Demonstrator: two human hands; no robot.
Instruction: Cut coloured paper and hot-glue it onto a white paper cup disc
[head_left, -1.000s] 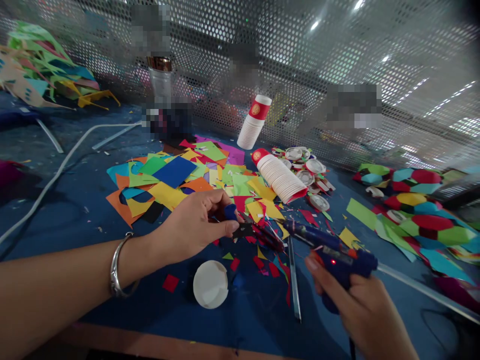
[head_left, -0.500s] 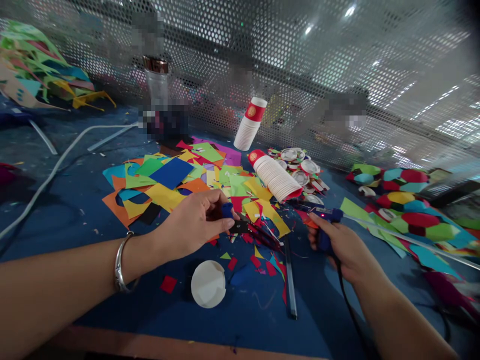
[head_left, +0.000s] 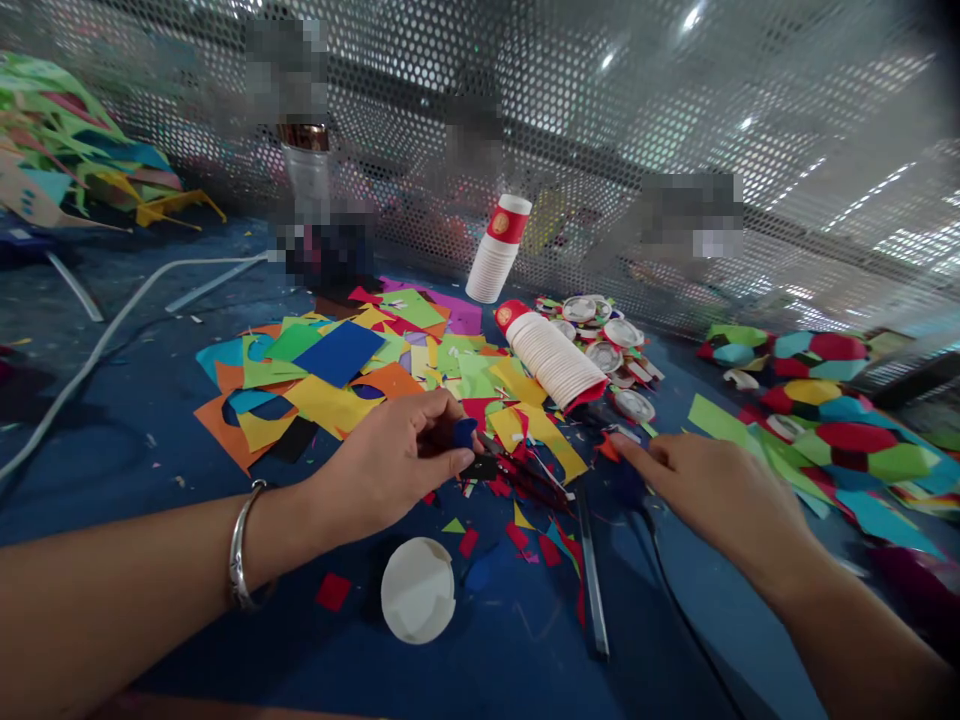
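My left hand [head_left: 401, 455] pinches a small dark blue piece [head_left: 465, 433], possibly paper, between thumb and fingers. Just beyond the thumb is a dark, red-edged tool [head_left: 525, 475] that looks like scissors, partly hidden among scraps. My right hand [head_left: 720, 490] is palm down with its index finger stretched out above a blue glue gun [head_left: 630, 485], its other fingers mostly hidden. The gun is blurred and half covered by the hand, its black cable [head_left: 679, 595] running toward me. A white paper disc [head_left: 418, 590] lies nearer to me, below my left hand.
Coloured paper sheets [head_left: 341, 353] cover the middle of the blue table. Behind them are a standing cup stack [head_left: 495, 255], a lying cup stack [head_left: 555, 358] and round pieces [head_left: 622, 333]. A metal strip [head_left: 592, 570] lies centre right; patchwork paper shapes [head_left: 862, 440] are at right.
My right hand has loosened from around the glue gun and turned palm down over it; the gun sits lower beneath the hand. My left hand keeps the blue piece, shifted slightly.
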